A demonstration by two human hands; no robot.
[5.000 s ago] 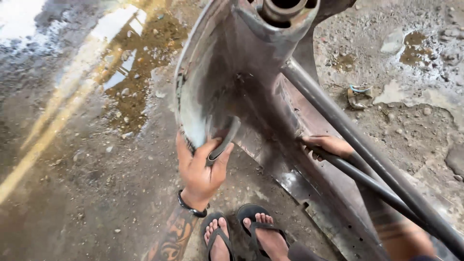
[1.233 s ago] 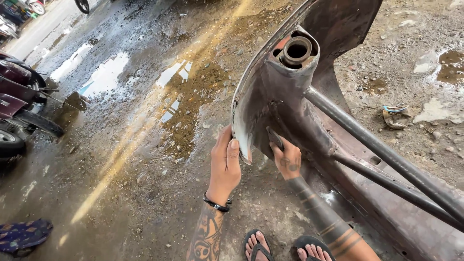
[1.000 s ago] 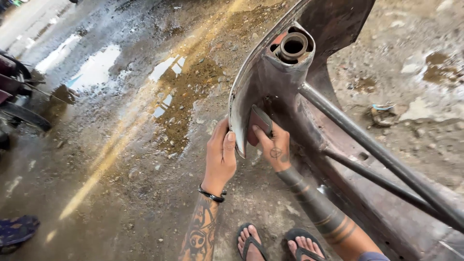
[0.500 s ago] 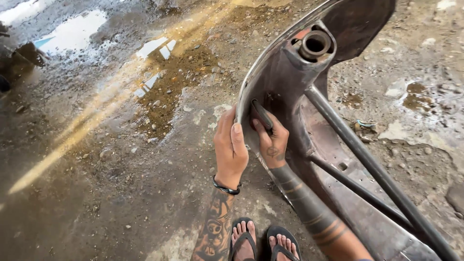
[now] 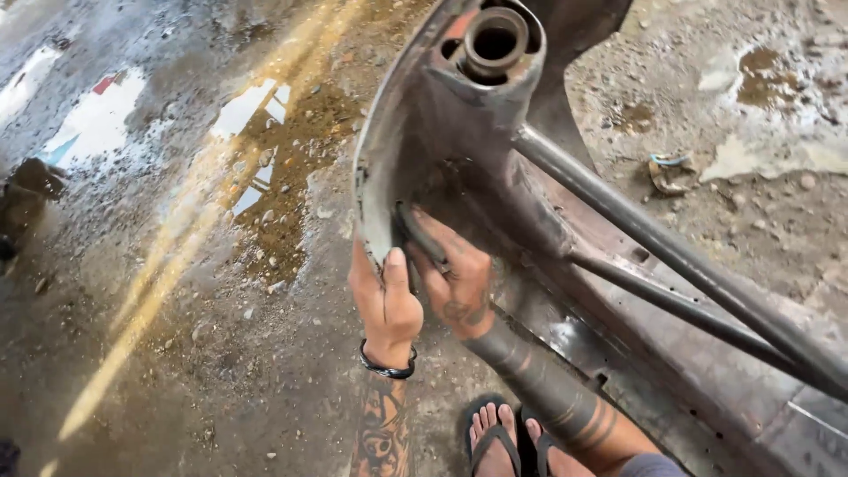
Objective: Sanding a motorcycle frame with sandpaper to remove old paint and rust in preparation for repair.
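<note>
Rusty bare steel, a scooter-type frame shell (image 5: 459, 132), stands nose-up on the wet concrete floor (image 5: 177, 336), its curved front shield rising toward the camera and a round steering tube (image 5: 495, 40) open at the top. Two bare tubes (image 5: 671, 256) run from under that head back and down toward the right edge of the view, over a flat rusted floor panel (image 5: 707, 380). Left hand (image 5: 387, 300) clamps the thin lower left rim of the shield, thumb up on the inner face, fingers wrapped round the outside. Right hand (image 5: 455, 274) sits just beside it inside the shell, fingers curled shut around a thin dark curved strip (image 5: 420, 234); whether that is a tool or a trim piece, cannot tell. Judged: heavy, rigid, no flex, awkward to balance on end; rim edge looks thin and probably sharp, the rusty surface gritty rather than slick. Better holds likely the tubes or the steering head, not the sheet edge. Feet in sandals (image 5: 508, 437) stand close under the frame, exposed if it tips. Puddles (image 5: 256, 106) lie well left on the floor, and a small scrap of debris (image 5: 667, 172) to the right.
</note>
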